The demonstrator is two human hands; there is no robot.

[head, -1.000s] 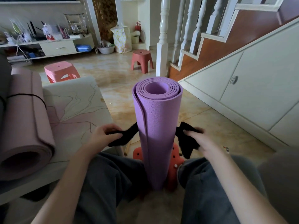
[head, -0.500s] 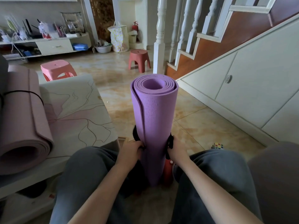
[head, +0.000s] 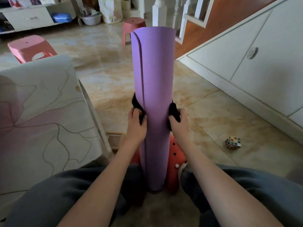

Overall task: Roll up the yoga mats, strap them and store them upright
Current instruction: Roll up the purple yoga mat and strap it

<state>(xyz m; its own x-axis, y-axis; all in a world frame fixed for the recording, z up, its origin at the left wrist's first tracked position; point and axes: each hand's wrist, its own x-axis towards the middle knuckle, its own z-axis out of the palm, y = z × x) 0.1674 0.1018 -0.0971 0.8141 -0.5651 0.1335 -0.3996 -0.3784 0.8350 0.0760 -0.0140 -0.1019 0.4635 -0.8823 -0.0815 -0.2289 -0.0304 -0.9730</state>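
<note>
Left hand: your left hand (head: pixel 136 124) pinches the black strap (head: pixel 136 104) on the roll's left side.
Right hand: your right hand (head: pixel 178 122) grips the strap's other end on the right.
Mat: one purple yoga mat (head: pixel 153 89), rolled, upright between your knees, near centre.
Writing: none readable.
Around: puzzle cube (head: pixel 233 142) on the floor at right; two pink stools (head: pixel 31 46) far left and centre; a patterned mat (head: pixel 41 112) lying at left.
</note>
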